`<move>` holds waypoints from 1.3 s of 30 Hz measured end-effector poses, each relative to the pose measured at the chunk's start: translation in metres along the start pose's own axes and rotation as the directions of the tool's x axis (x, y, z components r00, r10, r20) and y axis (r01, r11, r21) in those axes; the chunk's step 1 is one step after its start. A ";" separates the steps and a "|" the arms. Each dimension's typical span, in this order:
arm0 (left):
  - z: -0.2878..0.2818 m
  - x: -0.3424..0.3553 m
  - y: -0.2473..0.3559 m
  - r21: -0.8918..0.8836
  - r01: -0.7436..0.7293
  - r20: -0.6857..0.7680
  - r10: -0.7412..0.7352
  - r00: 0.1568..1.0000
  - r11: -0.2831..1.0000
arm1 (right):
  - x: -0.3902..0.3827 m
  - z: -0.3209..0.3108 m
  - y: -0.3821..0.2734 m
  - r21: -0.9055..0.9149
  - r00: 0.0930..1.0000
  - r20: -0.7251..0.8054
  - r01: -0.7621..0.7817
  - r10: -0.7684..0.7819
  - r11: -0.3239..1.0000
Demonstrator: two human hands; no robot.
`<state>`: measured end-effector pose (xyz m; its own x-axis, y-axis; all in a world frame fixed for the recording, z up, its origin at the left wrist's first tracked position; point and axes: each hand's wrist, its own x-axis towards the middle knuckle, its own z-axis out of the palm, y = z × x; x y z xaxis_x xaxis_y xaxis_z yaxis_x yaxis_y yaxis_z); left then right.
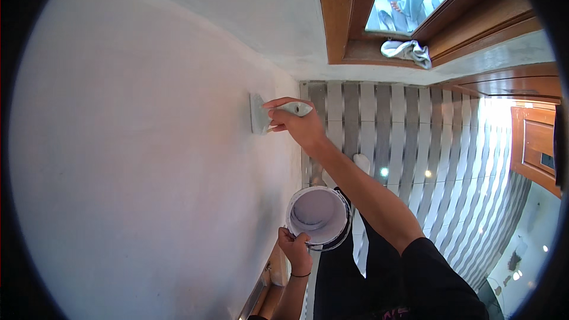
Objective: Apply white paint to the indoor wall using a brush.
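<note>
My right hand [302,125] is closed round the pale handle of a wide, flat paintbrush [258,115]. The brush's broad end is at the large whitish wall [136,142] on the left; whether its bristles press on the surface I cannot tell. Lower down, my left hand [295,250] grips the rim of a round paint bucket [338,216], thumb over the edge. The bucket tilts so that its inside shows, with pale lilac-white paint in it and smears on its wall.
A wooden window frame [341,18] rises at the top, with a crumpled light cloth [408,51] on its sill. The striped grey and white tile floor [379,106] stretches to the right, toward a wooden door [530,142]. Wooden trim [269,287] runs along the wall's lower edge.
</note>
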<state>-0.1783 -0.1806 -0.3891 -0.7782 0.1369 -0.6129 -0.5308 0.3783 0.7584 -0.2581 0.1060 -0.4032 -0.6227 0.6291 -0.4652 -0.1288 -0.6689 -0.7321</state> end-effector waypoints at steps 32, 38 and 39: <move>-0.086 -0.153 0.117 -0.083 -0.363 -0.051 0.360 0.932 0.928 | -0.261 0.141 -0.145 0.281 0.977 0.181 0.061 -0.116 0.958; -0.096 -0.157 0.103 -0.178 -0.451 0.057 0.467 0.882 0.874 | -0.245 0.166 -0.127 0.456 0.981 0.036 0.152 -0.189 0.877; -0.103 -0.156 0.091 -0.189 -0.537 0.039 0.553 0.832 0.822 | -0.250 0.171 -0.127 0.498 0.987 0.069 0.093 -0.147 0.862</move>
<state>-0.1396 -0.2618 -0.2020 -0.9280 0.3592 -0.0994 -0.0815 0.0647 0.9946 -0.2182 -0.0341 -0.1083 -0.6492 0.6914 -0.3170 -0.5535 -0.7153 -0.4265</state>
